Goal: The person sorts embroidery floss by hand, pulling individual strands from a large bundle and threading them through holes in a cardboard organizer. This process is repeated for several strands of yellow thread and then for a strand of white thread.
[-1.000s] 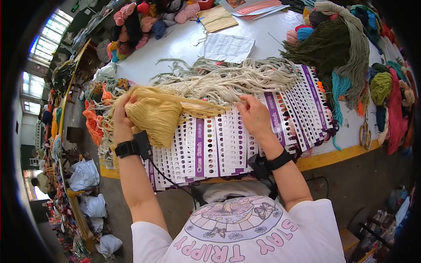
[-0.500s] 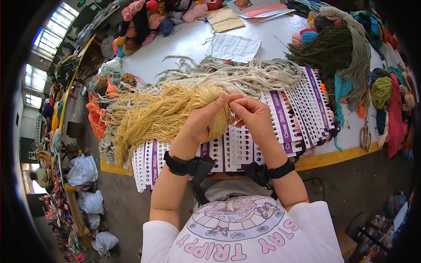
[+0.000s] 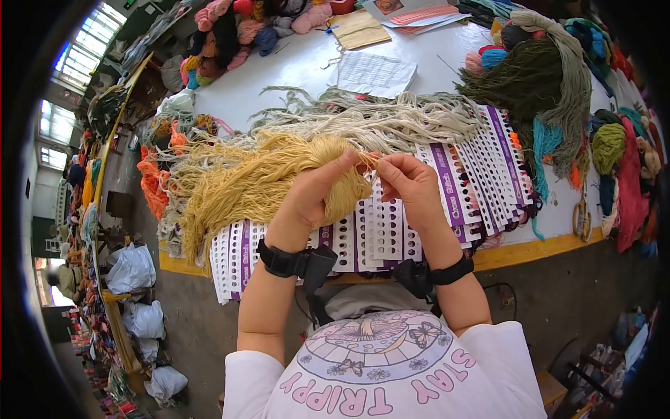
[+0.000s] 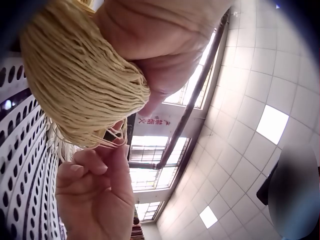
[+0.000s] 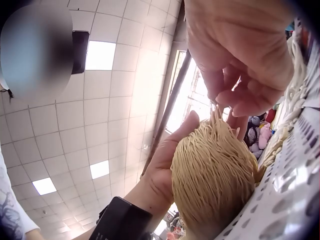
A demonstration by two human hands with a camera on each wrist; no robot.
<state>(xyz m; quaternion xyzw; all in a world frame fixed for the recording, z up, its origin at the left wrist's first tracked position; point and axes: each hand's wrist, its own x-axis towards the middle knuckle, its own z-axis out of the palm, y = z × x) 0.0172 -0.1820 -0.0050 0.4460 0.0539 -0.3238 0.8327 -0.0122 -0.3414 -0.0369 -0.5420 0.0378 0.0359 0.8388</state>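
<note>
A thick hank of yellow embroidery thread (image 3: 244,171) lies across the pile, its loose ends trailing to the left. My left hand (image 3: 312,194) grips the hank near its rounded, looped end, thumb along the top. Close beside it, my right hand (image 3: 413,187) pinches a few strands drawn out from that end. The right wrist view shows these strands (image 5: 216,112) rising from the folded hank (image 5: 215,175) to the right fingertips. Beneath both hands are white punched cards (image 3: 380,234) with purple "Cross Stitch" strips.
Cream and grey-white thread (image 3: 391,119) lies just beyond the hands. A printed sheet (image 3: 375,75) and a wooden board (image 3: 357,29) lie farther back. Dark green hanks (image 3: 516,84) are piled at right, with scissors (image 3: 581,218) near the yellow table edge (image 3: 544,244).
The left hand has carried the hank's looped end rightward to meet the right hand, laying the hank's length across the pile. Since then, the right fingers have drawn a few strands out from the loop.
</note>
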